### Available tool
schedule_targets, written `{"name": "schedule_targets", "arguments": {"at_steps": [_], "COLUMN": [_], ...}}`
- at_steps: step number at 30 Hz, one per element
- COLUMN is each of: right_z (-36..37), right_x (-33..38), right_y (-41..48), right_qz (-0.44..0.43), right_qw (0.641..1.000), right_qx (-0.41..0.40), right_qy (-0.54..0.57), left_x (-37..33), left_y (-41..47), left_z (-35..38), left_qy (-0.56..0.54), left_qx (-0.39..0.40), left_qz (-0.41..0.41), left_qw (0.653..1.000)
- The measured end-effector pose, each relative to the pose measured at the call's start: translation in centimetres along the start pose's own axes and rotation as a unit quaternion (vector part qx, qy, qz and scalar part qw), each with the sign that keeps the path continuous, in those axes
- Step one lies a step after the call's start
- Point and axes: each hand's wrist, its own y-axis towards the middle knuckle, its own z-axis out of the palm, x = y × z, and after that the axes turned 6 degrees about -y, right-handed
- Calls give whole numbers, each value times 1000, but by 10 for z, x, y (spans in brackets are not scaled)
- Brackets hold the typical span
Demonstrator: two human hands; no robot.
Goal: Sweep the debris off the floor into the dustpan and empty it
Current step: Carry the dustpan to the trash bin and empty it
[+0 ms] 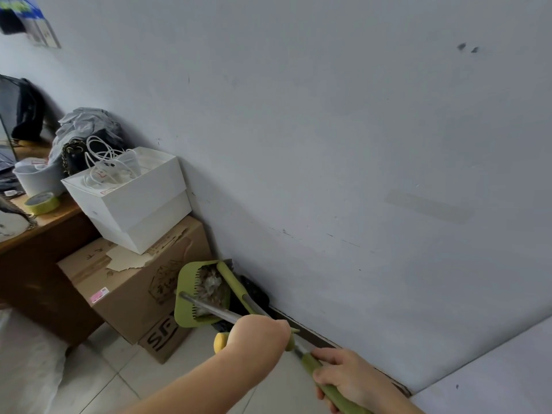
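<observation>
A green dustpan [184, 297] stands tipped up against the base of the wall beside the cardboard boxes, with a clump of grey debris [212, 282] inside it. My left hand [260, 334] is closed around the dustpan's metal handle [209, 308], whose yellow end [220, 342] sticks out below my wrist. The broom [234, 283] has a green head and black bristles [257, 294]. It lies against the dustpan's mouth at the skirting. My right hand [348, 375] grips the broom's green handle [331, 391] lower down, close to the wall.
Two stacked cardboard boxes [131, 282] carry a white box [134, 204] full of cables just left of the dustpan. A wooden desk [38, 234] with a tape roll [41, 202] stands further left. The grey wall [358, 144] runs along the right above the pale tiled floor [107, 380].
</observation>
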Motion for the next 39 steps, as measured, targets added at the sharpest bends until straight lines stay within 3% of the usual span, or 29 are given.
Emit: {"name": "schedule_targets", "arguments": {"at_steps": [12,17,24,39], "right_z": [-1,10,11,6], "right_x": [-9,-21,-29,-40], "right_y": [-19,-16,-15,-11], "right_qz": [-9,7,-13,-14], "right_qw": [999,993,994,993], "right_qx": [-40,-51,-14,-69], "right_qy": [-8,103,109,94], "left_x": [-11,-21,-35,-63], "left_y": [6,9,17,34], "left_z": [-11,-21,-32,-54], "left_qy": [16,37,29,19], "left_qx": [15,34,88,100], "left_qz": [11,6,9,11], "left_qw": [1000,999,996,995]}}
